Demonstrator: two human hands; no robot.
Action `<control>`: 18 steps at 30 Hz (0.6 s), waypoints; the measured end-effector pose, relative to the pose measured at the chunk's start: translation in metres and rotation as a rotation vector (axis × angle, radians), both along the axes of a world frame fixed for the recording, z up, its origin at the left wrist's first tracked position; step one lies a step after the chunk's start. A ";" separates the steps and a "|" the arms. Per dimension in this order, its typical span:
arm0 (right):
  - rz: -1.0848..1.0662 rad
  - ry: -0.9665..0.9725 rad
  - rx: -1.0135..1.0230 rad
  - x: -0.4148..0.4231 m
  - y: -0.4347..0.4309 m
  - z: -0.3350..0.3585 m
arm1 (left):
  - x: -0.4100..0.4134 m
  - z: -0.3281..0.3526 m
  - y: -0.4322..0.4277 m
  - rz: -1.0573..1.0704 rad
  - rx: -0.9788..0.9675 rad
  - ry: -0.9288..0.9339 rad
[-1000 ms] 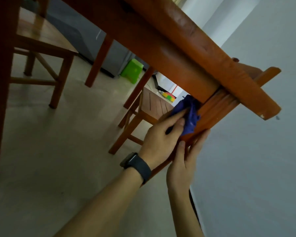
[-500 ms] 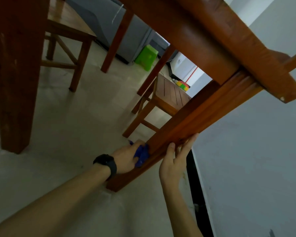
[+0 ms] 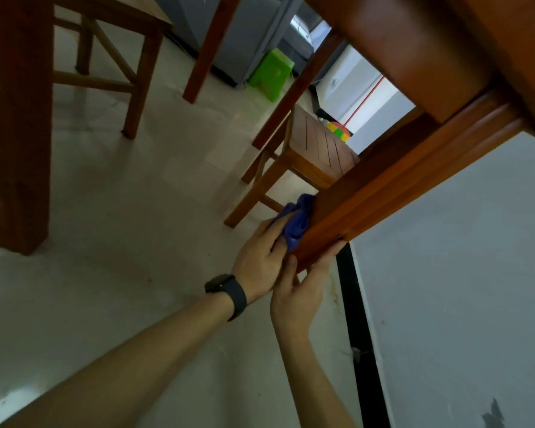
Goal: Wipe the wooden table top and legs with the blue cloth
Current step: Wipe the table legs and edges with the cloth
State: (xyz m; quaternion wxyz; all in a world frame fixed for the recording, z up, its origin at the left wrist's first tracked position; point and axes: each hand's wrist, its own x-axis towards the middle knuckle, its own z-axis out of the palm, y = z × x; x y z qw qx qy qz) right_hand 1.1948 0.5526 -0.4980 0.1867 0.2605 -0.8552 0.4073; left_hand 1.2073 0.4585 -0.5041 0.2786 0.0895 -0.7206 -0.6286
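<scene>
Against the inner face of the near leg (image 3: 399, 180), low down and close to its foot: cloth (image 3: 297, 222), blue, bunched, touching the wood.

- Left hand (image 3: 258, 267): gripping the cloth, fingers curling over the wad and pressing it onto the leg. Watch (image 3: 227, 293) sitting on that wrist.
- Right hand (image 3: 297, 298): clasping the same leg just below the cloth, thumb lying on the near face, fingertips (image 3: 334, 245) wrapping round the far edge. It is carrying no cloth and appears to be steadying the leg.

Change noted: a second ago the cloth was sitting at the head of the leg, just under the top (image 3: 414, 41); half a second ago it was already well down. It is now working near the foot, and the right hand has been sliding down alongside it.

Reading: one full pass down this face is probably finishing. The leg's other faces and the remaining legs are likely still waiting. The state of the top's upper surface cannot be told, since only its underside and edge are showing.

Surroundings, going outward:
- Second leg (image 3: 13, 118), standing at far left, well apart from both hands.
- Chair (image 3: 315, 149), slatted seat, standing just beyond the near leg.
- Another chair (image 3: 105, 57), upper left.
- Green stool (image 3: 271, 74), sitting further back.
- Floor (image 3: 136, 211), pale.
- Wall (image 3: 460, 273), grey, running beside the near leg, with a black skirting (image 3: 352, 304) at its base.
</scene>
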 end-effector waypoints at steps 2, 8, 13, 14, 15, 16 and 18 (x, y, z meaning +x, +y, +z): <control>-0.016 -0.018 0.082 0.001 0.002 -0.016 | 0.004 -0.034 -0.008 -0.021 -0.026 -0.119; 0.008 -0.083 0.127 0.002 0.005 -0.045 | 0.024 -0.113 -0.058 -0.225 -0.156 -0.484; 0.003 -0.086 0.089 0.002 0.005 -0.050 | -0.007 -0.062 -0.074 0.064 0.027 -0.213; 0.002 -0.082 0.081 0.002 0.005 -0.051 | -0.010 -0.051 -0.063 0.048 0.051 -0.148; 0.004 -0.077 0.076 0.001 0.005 -0.052 | -0.011 -0.044 -0.048 0.021 0.073 -0.114; 0.003 -0.070 0.074 0.000 0.005 -0.053 | -0.012 -0.045 -0.032 0.015 0.071 -0.097; -0.012 -0.053 0.082 -0.001 0.005 -0.055 | -0.014 -0.069 -0.006 0.061 0.004 -0.159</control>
